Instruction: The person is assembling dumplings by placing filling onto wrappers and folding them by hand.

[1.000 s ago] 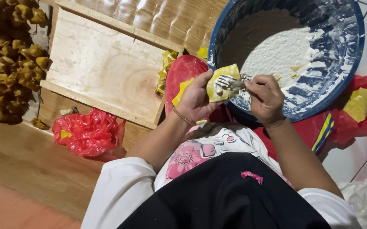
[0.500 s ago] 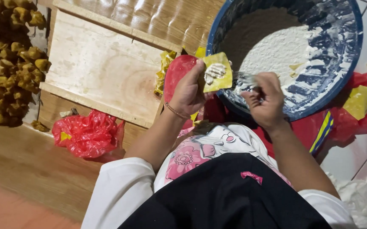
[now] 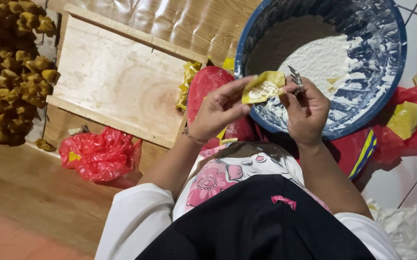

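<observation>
Wrapper (image 3: 264,86) — yellow, filled, folded in left hand (image 3: 220,108) grip; right hand (image 3: 307,111) at its 3 o'clock pinches fork (image 3: 295,78) over blue bowl (image 3: 386,86) — filling inside.

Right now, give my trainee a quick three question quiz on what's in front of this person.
1. True or false: the yellow wrapper is pinched in the left hand.
2. What does the right hand hold: A a fork, B a knife, C a brush?
3. Fill in: the white filling sits in a ____ basin.

Key: 1 true. 2 A. 3 blue.
</observation>
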